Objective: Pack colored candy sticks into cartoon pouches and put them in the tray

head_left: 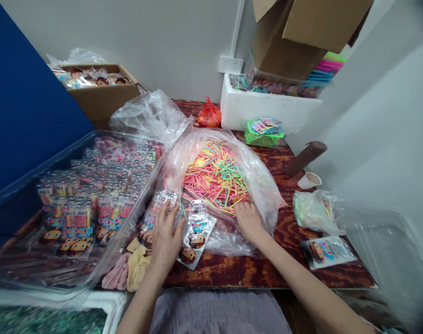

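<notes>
My left hand (166, 236) lies with its fingers spread over printed foil packets at the tray's right side. Beside its thumb are silver packets (198, 232) with a cartoon face. My right hand (248, 220) is at the near right edge of a heap of thin coloured sticks (216, 178). Its fingers are bent together, with the tips down among the sticks; what they hold, if anything, is hidden. A clear plastic bag (263, 185), spread open, surrounds the heap. To the left, a clear tray (128, 218) holds many packed pouches (79, 218).
Pink and yellow cloth pieces (137, 266) lie by my left wrist. At right stand a brown bottle (307, 157) and a paper cup (309, 180), near a bagged bundle (312, 211) and a packet (328, 253). Behind are a green basket (263, 139), foam box (270, 109) and carton (103, 99).
</notes>
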A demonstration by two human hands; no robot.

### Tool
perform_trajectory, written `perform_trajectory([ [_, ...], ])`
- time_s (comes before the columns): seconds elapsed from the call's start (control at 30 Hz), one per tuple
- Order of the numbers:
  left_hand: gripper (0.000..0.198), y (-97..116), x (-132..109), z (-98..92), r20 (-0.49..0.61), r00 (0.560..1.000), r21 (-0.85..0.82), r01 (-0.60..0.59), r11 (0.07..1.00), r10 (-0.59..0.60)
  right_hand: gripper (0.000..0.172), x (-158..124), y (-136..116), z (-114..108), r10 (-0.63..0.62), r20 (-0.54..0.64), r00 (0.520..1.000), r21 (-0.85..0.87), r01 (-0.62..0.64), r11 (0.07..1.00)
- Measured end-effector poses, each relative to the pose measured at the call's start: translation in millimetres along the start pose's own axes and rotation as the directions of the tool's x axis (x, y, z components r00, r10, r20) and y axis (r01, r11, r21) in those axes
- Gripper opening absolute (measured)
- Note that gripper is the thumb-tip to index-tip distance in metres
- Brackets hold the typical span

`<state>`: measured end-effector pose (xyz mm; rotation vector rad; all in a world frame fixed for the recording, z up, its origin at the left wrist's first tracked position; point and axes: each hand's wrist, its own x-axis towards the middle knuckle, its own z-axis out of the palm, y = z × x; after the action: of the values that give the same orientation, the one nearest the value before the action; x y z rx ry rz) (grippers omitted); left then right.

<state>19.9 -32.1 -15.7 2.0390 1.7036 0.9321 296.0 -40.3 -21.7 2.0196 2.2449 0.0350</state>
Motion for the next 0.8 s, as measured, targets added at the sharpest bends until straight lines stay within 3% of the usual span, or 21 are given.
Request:
perform_trajectory([
  [0.3, 0.035, 7.4, 1.4, 0.9, 0.034, 0.999, -0.051, 0.003, 0.999, -0.001, 0.028, 10.6, 12.2, -4.6, 0.063, 0.008, 0.998, 0.350, -0.062, 0.935],
  [0.47, 0.033, 13.4, 2.4, 2.8, 0.044, 0.998, -0.035, -0.042, 0.999, 0.044, 0.025, 13.3, 13.6, -11.8, 0.102, -0.031, 0.994, 0.568, -0.066, 0.820],
  [0.6, 0.032, 18.1, 2.6, 5.6, 0.065, 0.996, -0.043, -0.064, 0.997, 0.067, 0.021, 23.7, 18.5, -16.0, 0.128, -0.031, 0.991, 0.788, -0.055, 0.613],
  [0.67, 0.032, 22.4, 2.4, 7.2, 0.065, 0.995, -0.057, -0.070, 0.996, 0.074, 0.019, 29.1, 19.6, -17.6, 0.145, 0.050, 0.988, 0.895, -0.108, 0.433],
  [0.8, 0.030, 34.3, 1.4, 9.7, 0.064, 0.995, -0.101, -0.074, 0.992, 0.080, 0.021, 24.4, 14.5, -14.3, 0.051, 0.217, 0.975, 0.970, -0.221, 0.100],
])
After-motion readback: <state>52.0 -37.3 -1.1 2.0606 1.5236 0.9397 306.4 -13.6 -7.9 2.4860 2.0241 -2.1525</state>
